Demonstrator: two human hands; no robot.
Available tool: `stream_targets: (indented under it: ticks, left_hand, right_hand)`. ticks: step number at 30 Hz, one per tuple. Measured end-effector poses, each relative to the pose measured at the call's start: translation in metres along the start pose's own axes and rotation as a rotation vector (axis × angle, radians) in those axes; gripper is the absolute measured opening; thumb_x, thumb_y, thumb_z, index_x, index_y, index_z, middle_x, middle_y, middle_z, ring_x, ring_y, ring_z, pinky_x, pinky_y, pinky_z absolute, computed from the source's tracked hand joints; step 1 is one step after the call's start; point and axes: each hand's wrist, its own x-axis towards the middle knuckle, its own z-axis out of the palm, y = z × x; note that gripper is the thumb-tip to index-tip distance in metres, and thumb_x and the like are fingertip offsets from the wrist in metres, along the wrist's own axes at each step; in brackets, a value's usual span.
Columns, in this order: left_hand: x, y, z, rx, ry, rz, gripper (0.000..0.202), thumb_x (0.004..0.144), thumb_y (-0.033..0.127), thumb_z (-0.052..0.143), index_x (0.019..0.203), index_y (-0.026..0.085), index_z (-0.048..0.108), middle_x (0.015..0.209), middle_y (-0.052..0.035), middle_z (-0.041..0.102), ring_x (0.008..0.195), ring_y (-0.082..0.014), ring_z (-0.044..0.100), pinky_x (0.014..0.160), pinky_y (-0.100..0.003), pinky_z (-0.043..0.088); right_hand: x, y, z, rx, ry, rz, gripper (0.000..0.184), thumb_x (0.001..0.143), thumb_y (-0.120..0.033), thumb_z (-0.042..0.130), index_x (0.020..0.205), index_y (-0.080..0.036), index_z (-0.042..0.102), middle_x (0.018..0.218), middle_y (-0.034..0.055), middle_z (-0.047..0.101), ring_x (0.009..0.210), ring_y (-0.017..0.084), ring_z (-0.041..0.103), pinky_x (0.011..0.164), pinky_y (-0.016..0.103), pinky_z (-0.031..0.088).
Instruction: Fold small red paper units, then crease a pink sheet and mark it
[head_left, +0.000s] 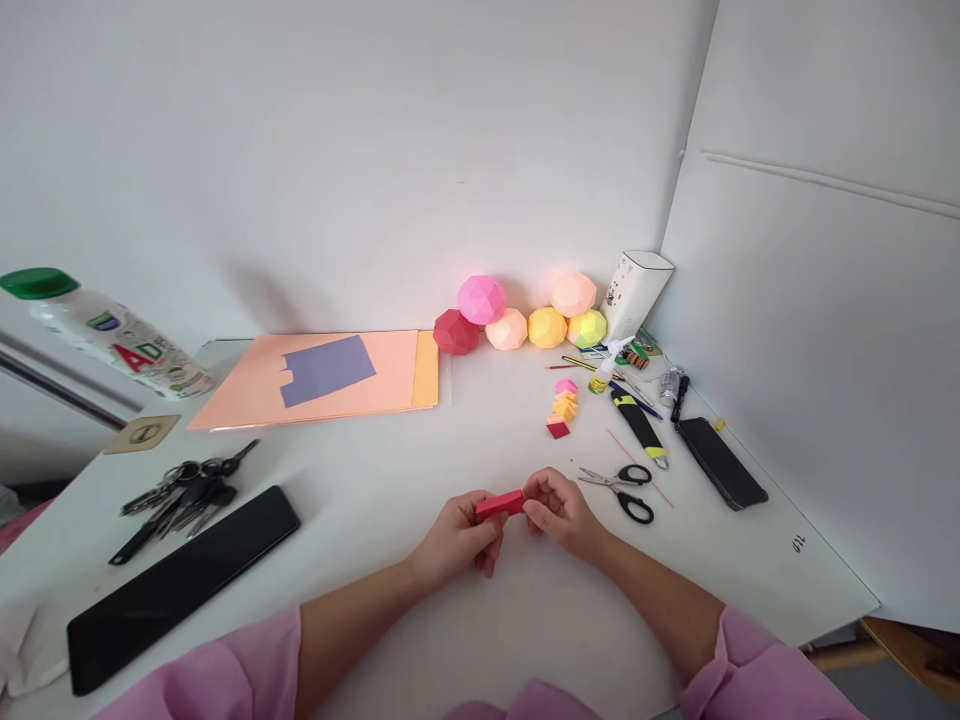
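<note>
A small red folded paper strip point(499, 505), shaped like a narrow box, is held above the front middle of the white table. My left hand point(461, 535) grips its left end between thumb and fingers. At its right end my right hand point(561, 512) pinches the paper with thumb and fingertips. Black-handled scissors point(621, 487) lie just right of my right hand, blades pointing left. Farther back is a short row of small folded paper pieces point(562, 408) in red, orange, yellow and pink.
Faceted paper balls point(481, 300) are stacked along the wall. Peach paper sheets point(240, 385) carry a purple piece point(330, 369). A box cutter point(639, 427), glue bottle point(606, 370) and phone point(721, 463) lie right. Keys point(187, 495), a black slab point(184, 590) and a tall bottle point(124, 340) are left.
</note>
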Motion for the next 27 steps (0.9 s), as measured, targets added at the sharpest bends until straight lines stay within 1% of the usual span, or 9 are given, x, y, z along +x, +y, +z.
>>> stream_targets:
  ticks: [3,6,12,17,19,21,23,25,27]
  left_hand:
    - [-0.0014,0.0015,0.0010,0.023,-0.019,-0.007,0.010,0.074,0.026,0.053,0.079,0.018,0.052,0.043,0.0073,0.053,0.035,-0.0093,0.049,0.040,-0.021,0.036]
    - [-0.0023,0.0027,0.0018,0.036,-0.029,-0.011,0.010,0.074,0.026,0.056,0.079,0.018,0.052,0.045,0.0075,0.053,0.037,-0.0093,0.051,0.041,-0.020,0.036]
    - [-0.0019,0.0004,0.0014,-0.013,0.008,0.006,0.020,0.079,0.036,0.055,0.076,0.019,0.045,0.049,0.0064,0.056,0.037,-0.0092,0.052,0.040,-0.021,0.036]
    - [-0.0021,-0.0016,0.0010,-0.109,0.050,0.041,0.024,0.081,0.039,0.056,0.074,0.020,0.042,0.049,0.0075,0.054,0.037,-0.0088,0.050,0.041,-0.022,0.039]
    - [-0.0022,-0.0017,0.0014,-0.156,0.070,0.074,0.025,0.083,0.039,0.056,0.075,0.020,0.041,0.056,0.0058,0.057,0.043,-0.0096,0.054,0.043,-0.022,0.041]
    - [-0.0017,-0.0016,0.0020,-0.213,0.105,0.121,0.026,0.083,0.040,0.057,0.079,0.020,0.041,0.069,0.0039,0.060,0.055,-0.0118,0.061,0.047,-0.023,0.044]
    - [-0.0007,-0.0018,0.0027,-0.245,0.124,0.148,0.029,0.081,0.039,0.062,0.082,0.021,0.040,0.075,0.0039,0.060,0.066,-0.0137,0.064,0.051,-0.024,0.047]
    - [0.0008,-0.0025,0.0033,-0.240,0.103,0.141,0.034,0.078,0.039,0.066,0.082,0.022,0.038,0.071,0.0051,0.059,0.064,-0.0127,0.063,0.051,-0.023,0.047]
    - [0.0023,-0.0033,0.0034,-0.238,0.080,0.126,0.037,0.077,0.041,0.067,0.079,0.022,0.035,0.065,0.0064,0.059,0.053,-0.0098,0.059,0.048,-0.022,0.044]
  right_hand:
    - [0.0004,-0.0014,0.0009,-0.102,-0.081,0.024,0.028,0.080,-0.044,0.060,0.077,-0.016,0.056,0.064,-0.0014,0.052,0.055,0.010,0.048,0.052,0.024,0.038]
    - [0.0015,-0.0021,-0.0016,-0.147,-0.107,0.045,0.031,0.082,-0.044,0.058,0.071,-0.015,0.058,0.064,0.0000,0.054,0.057,0.011,0.048,0.052,0.024,0.037]
    - [0.0016,-0.0014,-0.0037,0.025,-0.047,0.130,0.033,0.078,-0.046,0.063,0.069,-0.016,0.055,0.063,-0.0004,0.057,0.055,0.010,0.050,0.054,0.024,0.041]
    - [0.0040,-0.0015,-0.0047,0.105,0.016,0.115,0.033,0.075,-0.045,0.066,0.063,-0.017,0.052,0.059,-0.0019,0.055,0.051,0.009,0.048,0.052,0.025,0.042]
    - [0.0047,-0.0016,-0.0056,0.106,0.032,0.113,0.035,0.075,-0.045,0.066,0.061,-0.018,0.049,0.056,-0.0026,0.055,0.049,0.009,0.047,0.051,0.025,0.041]
    - [0.0050,-0.0013,-0.0062,0.104,0.051,0.118,0.038,0.076,-0.046,0.065,0.060,-0.019,0.045,0.053,-0.0033,0.054,0.047,0.009,0.047,0.051,0.025,0.041]
    - [0.0049,-0.0006,-0.0063,0.091,0.045,0.133,0.037,0.076,-0.047,0.064,0.062,-0.019,0.045,0.052,-0.0038,0.053,0.047,0.009,0.047,0.051,0.025,0.039]
    - [0.0044,0.0002,-0.0060,0.051,0.005,0.148,0.035,0.077,-0.047,0.064,0.065,-0.018,0.048,0.054,-0.0035,0.053,0.049,0.009,0.048,0.052,0.024,0.039]
    - [0.0037,0.0013,-0.0053,-0.005,-0.037,0.136,0.035,0.081,-0.048,0.059,0.068,-0.016,0.051,0.059,-0.0016,0.054,0.053,0.010,0.049,0.053,0.024,0.039]
